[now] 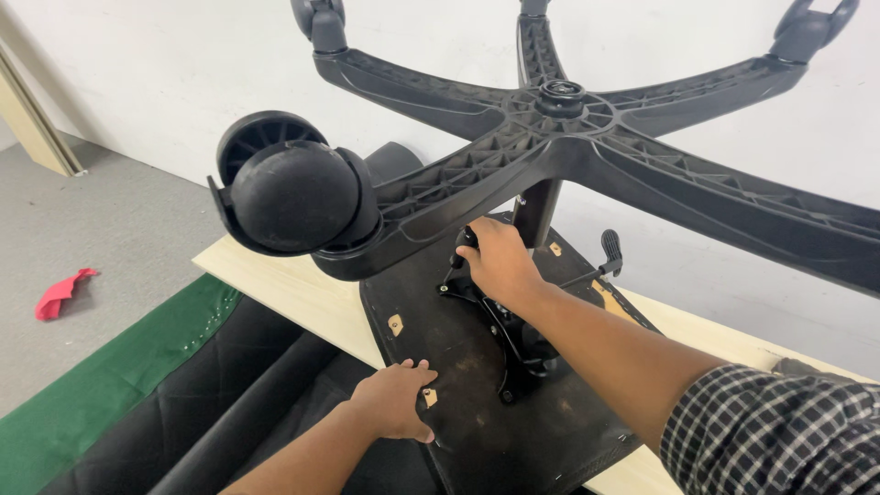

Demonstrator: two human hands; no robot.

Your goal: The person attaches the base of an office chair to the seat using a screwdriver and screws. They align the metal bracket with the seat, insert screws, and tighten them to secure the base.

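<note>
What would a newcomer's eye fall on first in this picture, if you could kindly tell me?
First, the big black caster wheel at upper left, on the upturned five-armed chair base that fills the top. Beneath it, the right hand grips the metal mechanism by the centre column, while the left hand presses flat on the seat underside. A red cloth lies on the grey floor, far left.

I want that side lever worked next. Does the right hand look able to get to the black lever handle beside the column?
Probably yes: the right hand sits at the column's foot, and the lever handle lies close beside it with nothing between.

Right arm (642,357) wears a black-and-white checked sleeve (770,426); left forearm (302,458) bare.
</note>
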